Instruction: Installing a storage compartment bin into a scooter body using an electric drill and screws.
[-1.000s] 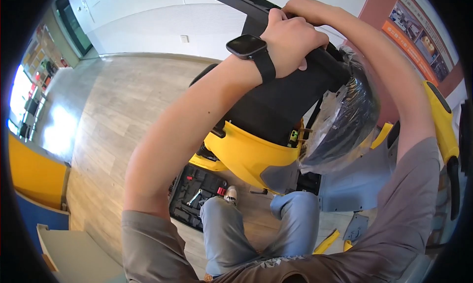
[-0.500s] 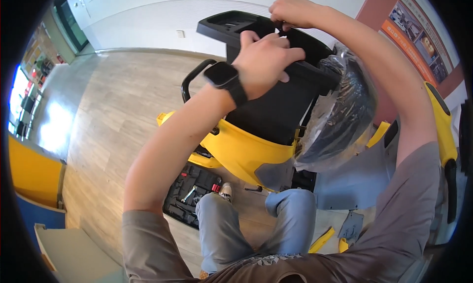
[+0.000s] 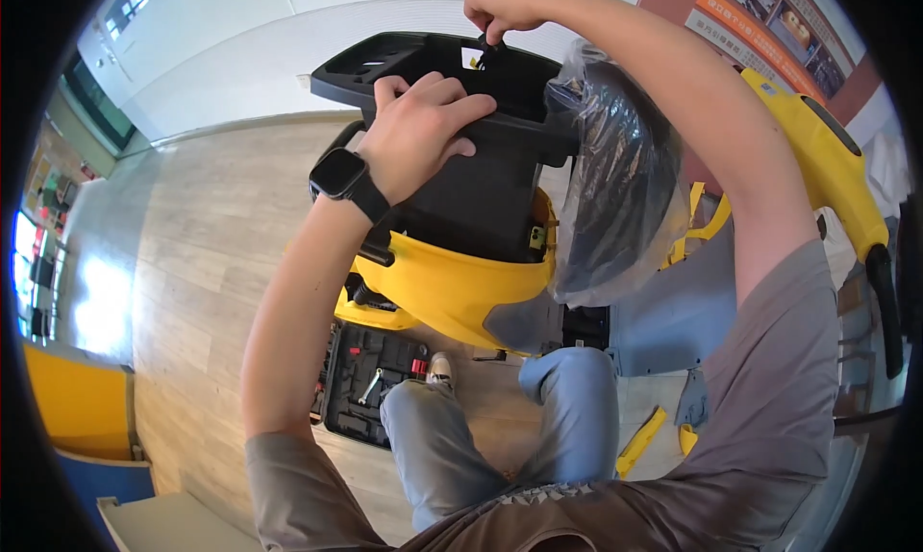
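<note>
A black box-shaped plastic housing (image 3: 466,191) with a wide, open tray-like top stands in a yellow machine body (image 3: 461,288) in front of me. My left hand (image 3: 418,129), wearing a dark watch, grips its near rim. Its fingers hang over the edge into the hollow, and the thumb stays outside. At the far rim my right hand (image 3: 505,6) is closed in a pinch on a small black piece (image 3: 487,52), whose kind I cannot make out. Beside that piece a bright gap opens through the far wall.
A black seat-like part (image 3: 620,177) wrapped in clear plastic stands right of the housing. An opened tool case (image 3: 356,398) with a wrench (image 3: 371,386) lies by my foot. Yellow strips (image 3: 641,443) rest on the floor at right. A yellow part with a black handle (image 3: 817,124) stands far right.
The view has shifted, so the housing, the machine and both hands appear farther left. My left hand keeps its place on the near rim. The gap beside the right hand's fingers shows more.
</note>
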The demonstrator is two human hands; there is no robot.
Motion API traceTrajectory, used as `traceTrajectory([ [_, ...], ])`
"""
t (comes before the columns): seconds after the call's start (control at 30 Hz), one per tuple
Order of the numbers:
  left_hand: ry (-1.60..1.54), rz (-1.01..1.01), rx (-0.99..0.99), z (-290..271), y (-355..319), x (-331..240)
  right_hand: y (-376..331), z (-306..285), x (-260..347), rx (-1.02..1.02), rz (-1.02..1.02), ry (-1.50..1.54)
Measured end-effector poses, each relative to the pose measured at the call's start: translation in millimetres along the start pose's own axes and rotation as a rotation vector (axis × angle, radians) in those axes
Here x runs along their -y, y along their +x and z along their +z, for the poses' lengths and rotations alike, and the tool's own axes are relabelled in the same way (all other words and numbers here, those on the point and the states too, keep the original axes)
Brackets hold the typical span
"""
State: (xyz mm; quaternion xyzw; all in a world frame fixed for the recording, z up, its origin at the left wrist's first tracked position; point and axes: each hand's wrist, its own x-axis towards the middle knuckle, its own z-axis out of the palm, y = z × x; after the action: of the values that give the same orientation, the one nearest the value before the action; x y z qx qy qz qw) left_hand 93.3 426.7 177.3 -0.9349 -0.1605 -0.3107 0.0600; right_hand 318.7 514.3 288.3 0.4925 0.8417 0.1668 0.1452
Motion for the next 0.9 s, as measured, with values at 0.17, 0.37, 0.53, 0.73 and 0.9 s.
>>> traceTrajectory([
  [0.17, 0.108, 0.013, -0.056, 5, -8, -4, 0, -9, 15, -0.019, 0.023, 0.024],
  [0.37, 0.073, 0.008, -0.003, -2, -14, -10, -9, 20, 28, -0.270, 0.071, 0.176],
  [0.53, 0.069, -0.002, -0.029, -1, -22, -21, -36, 46, 4, -0.340, -0.001, 0.330],
  [0.73, 0.092, 0.036, -0.051, 3, -23, -28, -58, 40, 9, -0.268, 0.051, 0.432],
  [0.9, 0.143, -0.005, -0.051, 11, -24, -48, -62, 43, 5, -0.357, -0.052, 0.387],
])
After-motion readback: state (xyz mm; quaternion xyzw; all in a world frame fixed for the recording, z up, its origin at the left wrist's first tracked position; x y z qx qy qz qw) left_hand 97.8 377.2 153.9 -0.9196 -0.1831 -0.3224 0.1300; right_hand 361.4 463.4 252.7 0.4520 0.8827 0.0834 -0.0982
